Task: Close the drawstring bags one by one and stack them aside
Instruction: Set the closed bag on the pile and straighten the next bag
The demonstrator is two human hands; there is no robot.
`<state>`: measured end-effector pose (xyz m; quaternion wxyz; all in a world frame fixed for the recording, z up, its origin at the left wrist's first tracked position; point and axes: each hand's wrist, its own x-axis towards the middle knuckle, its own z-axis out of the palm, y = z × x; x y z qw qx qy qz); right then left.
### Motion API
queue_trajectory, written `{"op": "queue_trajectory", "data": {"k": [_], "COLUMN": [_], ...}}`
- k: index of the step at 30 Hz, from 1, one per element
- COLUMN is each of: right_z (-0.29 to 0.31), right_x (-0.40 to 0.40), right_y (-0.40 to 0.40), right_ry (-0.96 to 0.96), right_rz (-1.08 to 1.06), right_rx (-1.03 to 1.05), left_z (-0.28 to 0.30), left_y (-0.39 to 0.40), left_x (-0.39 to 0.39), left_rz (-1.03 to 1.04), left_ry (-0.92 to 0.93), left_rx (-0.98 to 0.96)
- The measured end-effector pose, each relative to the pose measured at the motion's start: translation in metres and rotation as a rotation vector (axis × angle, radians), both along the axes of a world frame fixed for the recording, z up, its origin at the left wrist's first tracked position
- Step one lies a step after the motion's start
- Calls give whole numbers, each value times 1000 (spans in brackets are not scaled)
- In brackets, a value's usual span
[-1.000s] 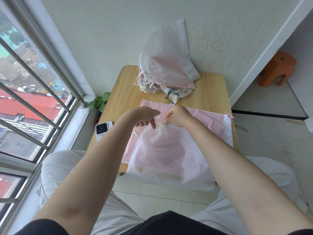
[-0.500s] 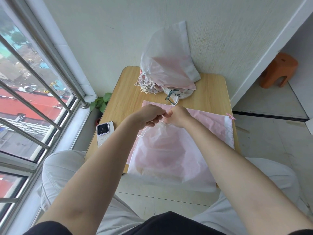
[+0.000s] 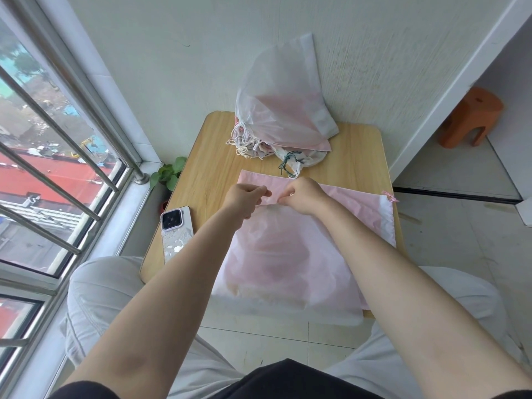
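a bag (image 3: 285, 263) hangs over the surface's (image 3: 213, 174) near edge. at its gathered mouth the left hand (image 3: 244, 198) and right hand (image 3: 305, 197) each pinch the cord. uneven pulling could slide it off. closed bags (image 3: 282, 110) lean at the far edge.
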<state>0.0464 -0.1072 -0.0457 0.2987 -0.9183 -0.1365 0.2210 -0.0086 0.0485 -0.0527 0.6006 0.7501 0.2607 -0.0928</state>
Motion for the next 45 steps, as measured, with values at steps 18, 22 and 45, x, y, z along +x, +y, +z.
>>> {"op": "queue_trajectory", "data": {"k": [18,22,45], "right_z": [53,35,8], "right_x": [16,16,-6], "right_y": [21,14,-11], "right_ry": [244,-41,290], "right_rz": [-151,-224,-222], "right_rx": [806,503,482], "left_z": [1,8,10], "left_y": [-5,1,9], "left_x": [9,10,10], "left_rz": [-398,-332,-257], "left_ry": [-104,-17,-72], "left_rx": [351,44,6]}}
